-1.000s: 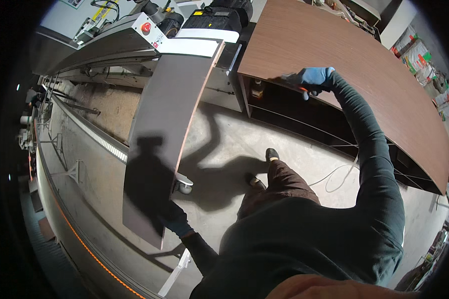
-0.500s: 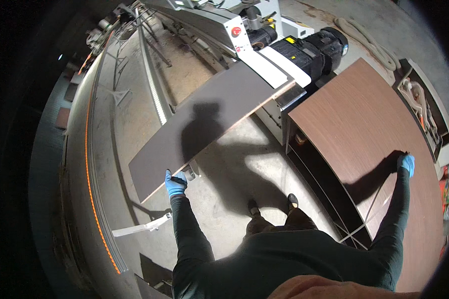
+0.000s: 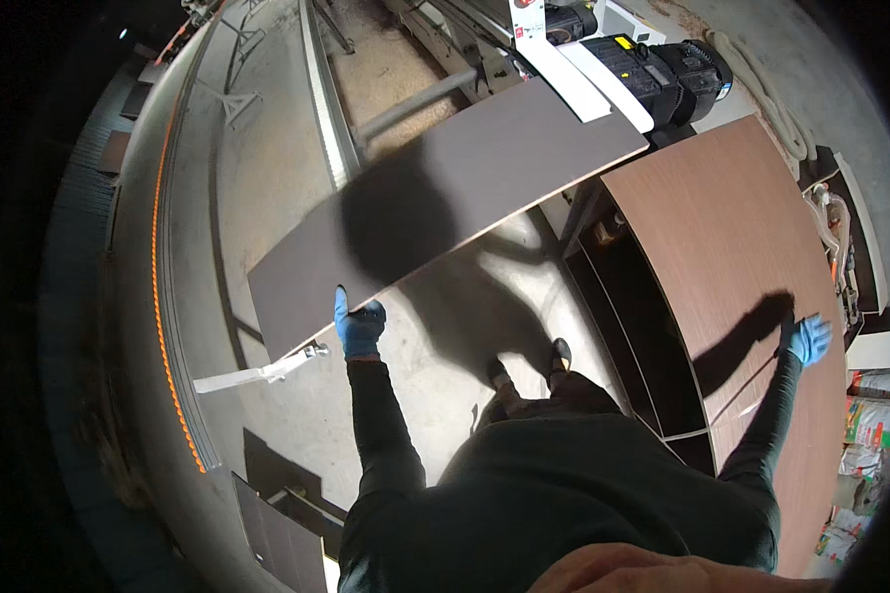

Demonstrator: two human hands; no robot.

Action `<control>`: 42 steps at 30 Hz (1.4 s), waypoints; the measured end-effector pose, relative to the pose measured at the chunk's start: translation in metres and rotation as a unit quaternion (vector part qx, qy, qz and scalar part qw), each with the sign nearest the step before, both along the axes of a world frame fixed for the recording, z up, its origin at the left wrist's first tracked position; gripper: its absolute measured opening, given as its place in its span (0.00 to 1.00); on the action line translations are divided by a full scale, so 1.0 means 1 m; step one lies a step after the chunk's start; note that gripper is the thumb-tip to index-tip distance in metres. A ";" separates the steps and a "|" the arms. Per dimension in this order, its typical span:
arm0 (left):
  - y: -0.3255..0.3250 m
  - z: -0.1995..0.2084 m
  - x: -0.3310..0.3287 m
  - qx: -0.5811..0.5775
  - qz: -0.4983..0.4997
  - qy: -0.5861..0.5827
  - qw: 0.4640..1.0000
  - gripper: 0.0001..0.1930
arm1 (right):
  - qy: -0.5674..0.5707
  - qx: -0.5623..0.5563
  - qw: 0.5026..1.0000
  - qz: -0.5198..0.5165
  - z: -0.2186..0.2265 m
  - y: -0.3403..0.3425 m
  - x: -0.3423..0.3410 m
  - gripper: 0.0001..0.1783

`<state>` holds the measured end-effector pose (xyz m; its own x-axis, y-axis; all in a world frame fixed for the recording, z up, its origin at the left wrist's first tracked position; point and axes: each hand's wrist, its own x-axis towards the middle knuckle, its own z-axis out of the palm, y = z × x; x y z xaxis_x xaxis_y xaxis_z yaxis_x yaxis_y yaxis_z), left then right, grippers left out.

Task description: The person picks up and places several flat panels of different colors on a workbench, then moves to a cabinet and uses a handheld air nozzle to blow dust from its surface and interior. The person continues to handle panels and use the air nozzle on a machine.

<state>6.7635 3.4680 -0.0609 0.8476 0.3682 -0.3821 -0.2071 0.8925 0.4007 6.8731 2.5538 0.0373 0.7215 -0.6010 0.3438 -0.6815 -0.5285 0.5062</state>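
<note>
A long dark grey-brown board (image 3: 524, 163) stretches from the machine on the far right toward the left, its front edge paler. My left hand (image 3: 361, 331), in a blue glove, grips the board's front edge near its left end, thumb on top and fingers going underneath. My right hand (image 3: 810, 340), also gloved in blue, rests on or just above a brown wood-grain top (image 3: 702, 217) at the right. Its fingers are spread, with nothing seen in them. A shadow from that arm falls across the top. The board's far right corner reaches close to the top's edge.
White guard strips (image 3: 574, 84) of the machine lie over the board, beside black motors (image 3: 663, 84). Dark open compartments (image 3: 653, 346) sit beneath the brown top. A white support arm (image 3: 257, 376) juts in below the board's left end. An orange-edged rail (image 3: 163, 326) runs along the left.
The board has come out toward me from under the guard, my left hand still on its edge. My right hand's fingers have spread. The view has shifted.
</note>
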 end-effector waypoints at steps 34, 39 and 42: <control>-0.279 0.036 -0.552 -0.093 0.446 0.039 0.889 0.08 | 0.209 0.492 0.392 0.749 -0.014 0.451 -0.152 0.20; -0.353 0.027 -0.675 -0.093 0.623 -0.070 0.773 0.16 | 0.050 0.177 0.129 0.974 -0.031 0.602 -0.257 0.20; -0.417 0.016 -0.736 -0.095 0.733 -0.025 0.673 0.15 | 0.216 0.184 0.053 0.958 -0.069 0.672 -0.334 0.20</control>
<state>6.0272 3.0510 -0.0444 -0.3585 0.7717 -0.5253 -0.9306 -0.2507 0.2669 6.5393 3.2259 -0.0320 -0.5259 0.8079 0.2659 0.8336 0.5516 -0.0275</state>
